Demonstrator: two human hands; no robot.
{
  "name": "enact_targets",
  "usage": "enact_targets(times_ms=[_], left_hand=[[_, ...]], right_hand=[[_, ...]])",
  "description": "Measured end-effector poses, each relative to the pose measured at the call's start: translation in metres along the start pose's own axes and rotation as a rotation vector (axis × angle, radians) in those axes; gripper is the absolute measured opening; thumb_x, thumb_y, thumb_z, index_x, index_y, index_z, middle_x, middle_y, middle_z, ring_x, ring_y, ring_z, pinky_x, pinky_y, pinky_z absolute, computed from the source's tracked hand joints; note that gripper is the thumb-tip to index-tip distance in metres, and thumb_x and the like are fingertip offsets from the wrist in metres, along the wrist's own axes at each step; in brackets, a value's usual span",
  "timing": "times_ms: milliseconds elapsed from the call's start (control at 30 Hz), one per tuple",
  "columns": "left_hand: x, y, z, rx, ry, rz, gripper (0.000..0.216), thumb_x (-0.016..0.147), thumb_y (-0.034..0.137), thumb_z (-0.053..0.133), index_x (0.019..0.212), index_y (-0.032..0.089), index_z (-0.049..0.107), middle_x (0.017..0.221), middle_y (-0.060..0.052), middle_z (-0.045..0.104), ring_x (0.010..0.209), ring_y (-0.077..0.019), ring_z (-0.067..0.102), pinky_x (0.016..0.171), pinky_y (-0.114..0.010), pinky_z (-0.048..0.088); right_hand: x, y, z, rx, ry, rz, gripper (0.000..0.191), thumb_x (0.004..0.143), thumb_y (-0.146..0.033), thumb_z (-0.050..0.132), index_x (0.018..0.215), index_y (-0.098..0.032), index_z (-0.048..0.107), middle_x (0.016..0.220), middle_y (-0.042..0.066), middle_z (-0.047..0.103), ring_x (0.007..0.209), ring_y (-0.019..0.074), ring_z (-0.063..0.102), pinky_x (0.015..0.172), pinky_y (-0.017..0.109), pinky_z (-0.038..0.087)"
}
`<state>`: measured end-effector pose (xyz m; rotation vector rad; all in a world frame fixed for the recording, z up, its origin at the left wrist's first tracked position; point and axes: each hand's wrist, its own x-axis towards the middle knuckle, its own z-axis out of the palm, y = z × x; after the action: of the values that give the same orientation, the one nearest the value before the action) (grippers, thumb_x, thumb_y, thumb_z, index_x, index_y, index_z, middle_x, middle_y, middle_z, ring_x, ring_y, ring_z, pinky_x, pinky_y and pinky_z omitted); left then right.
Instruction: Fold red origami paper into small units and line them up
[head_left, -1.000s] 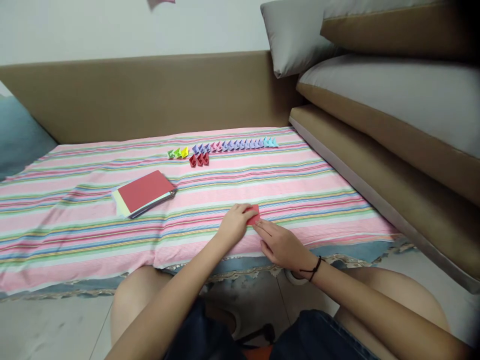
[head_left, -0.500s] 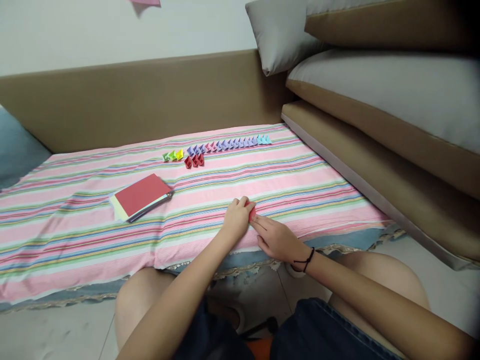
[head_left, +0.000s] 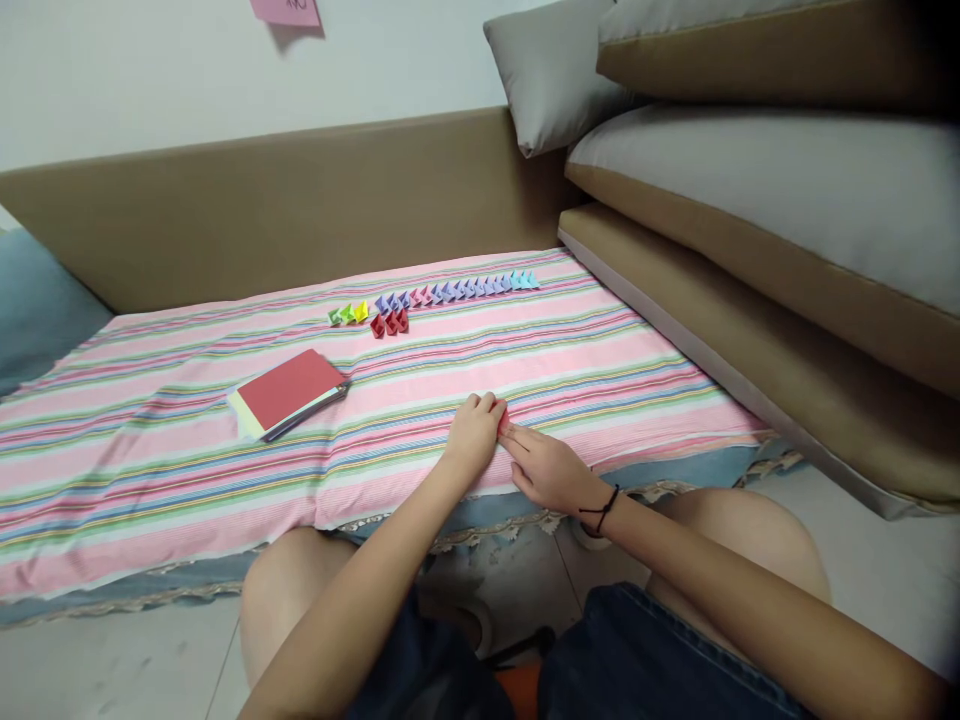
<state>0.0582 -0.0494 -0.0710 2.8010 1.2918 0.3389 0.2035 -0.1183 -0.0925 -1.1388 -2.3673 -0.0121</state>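
Both of my hands meet over a small piece of folded red paper (head_left: 503, 420) on the striped cloth (head_left: 420, 460) near the front edge. My left hand (head_left: 475, 430) curls over its left side and mostly covers it. From the right, the fingers of my right hand (head_left: 547, 465) press on its lower edge. Beyond my hands stand three dark red folded paper pieces (head_left: 391, 323). Behind them runs a long row of blue, purple and pink folded pieces (head_left: 457, 290), with green and yellow ones (head_left: 349, 313) at its left.
A stack of coloured paper (head_left: 291, 390), red sheet on top, lies on the cloth to my left. Large cushions (head_left: 750, 250) are piled along the right side. A sofa back (head_left: 300, 210) closes off the rear, and a blue cushion (head_left: 41, 305) sits at far left.
The right hand has closed in slightly on the left, and less of the red paper shows. The view has tilted up a little.
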Motion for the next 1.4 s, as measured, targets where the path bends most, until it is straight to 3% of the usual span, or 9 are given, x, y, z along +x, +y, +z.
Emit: enact_targets(times_ms=[133,233,367,500,767,1067,1400], left_hand=[[0.011,0.001,-0.001,-0.062,-0.010,-0.024,0.034,0.081,0.008,0.045,0.112,0.014,0.058,0.110,-0.013,0.055,0.099,-0.0258,0.050,0.086,-0.040,0.043],[0.015,-0.011,-0.003,-0.163,-0.018,-0.013,0.040,0.077,0.007,0.049,0.115,0.014,0.057,0.114,-0.014,0.056,0.100,-0.0249,0.054,0.089,-0.040,0.044],[0.006,-0.038,-0.009,-0.353,-0.048,0.049,0.055,0.077,-0.001,0.040,0.128,0.015,0.048,0.113,-0.009,0.062,0.098,-0.0152,0.060,0.089,-0.030,0.047],[-0.010,-0.053,-0.011,-0.483,-0.050,0.127,0.039,0.084,0.006,0.040,0.115,0.017,0.061,0.124,-0.008,0.060,0.116,-0.0155,0.054,0.101,-0.033,0.041],[-0.011,-0.061,-0.007,-0.597,-0.105,0.146,0.035,0.083,0.010,0.049,0.114,0.016,0.064,0.129,-0.013,0.055,0.119,-0.0198,0.052,0.103,-0.036,0.039],[-0.008,-0.067,-0.016,-0.651,-0.204,0.175,0.051,0.074,-0.001,0.048,0.120,0.017,0.060,0.132,-0.011,0.053,0.122,-0.0197,0.050,0.106,-0.038,0.036],[-0.008,-0.068,-0.007,-0.712,-0.226,0.166,0.051,0.076,-0.002,0.045,0.118,0.021,0.061,0.134,-0.007,0.051,0.124,-0.0187,0.047,0.108,-0.038,0.033]], right_hand=[[0.000,-0.001,-0.001,0.020,0.001,0.024,0.047,0.077,-0.010,0.042,0.124,-0.008,0.052,0.119,0.017,0.059,0.117,0.0275,0.052,0.100,0.045,0.045],[-0.002,-0.001,-0.001,0.036,0.006,0.041,0.047,0.077,-0.010,0.044,0.123,-0.008,0.053,0.120,0.017,0.059,0.116,0.0273,0.052,0.100,0.043,0.044],[-0.001,0.003,-0.003,0.077,0.027,0.080,0.039,0.082,-0.014,0.046,0.120,-0.010,0.056,0.118,0.016,0.061,0.112,0.0265,0.054,0.094,0.042,0.047],[0.010,0.015,0.000,0.139,0.059,0.139,0.030,0.090,-0.019,0.042,0.113,-0.017,0.061,0.100,0.010,0.067,0.095,0.0230,0.059,0.084,0.038,0.049],[0.024,0.026,0.016,0.209,0.154,0.297,0.023,0.084,-0.015,0.048,0.092,-0.020,0.069,0.086,0.007,0.060,0.086,0.0213,0.057,0.077,0.035,0.047],[0.027,0.018,0.019,0.167,0.146,0.413,0.011,0.082,-0.027,0.056,0.087,-0.020,0.063,0.087,0.005,0.059,0.086,0.0223,0.055,0.078,0.035,0.044],[0.036,0.007,0.026,0.053,0.132,0.519,0.024,0.074,-0.042,0.063,0.083,-0.022,0.052,0.084,0.005,0.059,0.082,0.0241,0.051,0.077,0.037,0.039]])
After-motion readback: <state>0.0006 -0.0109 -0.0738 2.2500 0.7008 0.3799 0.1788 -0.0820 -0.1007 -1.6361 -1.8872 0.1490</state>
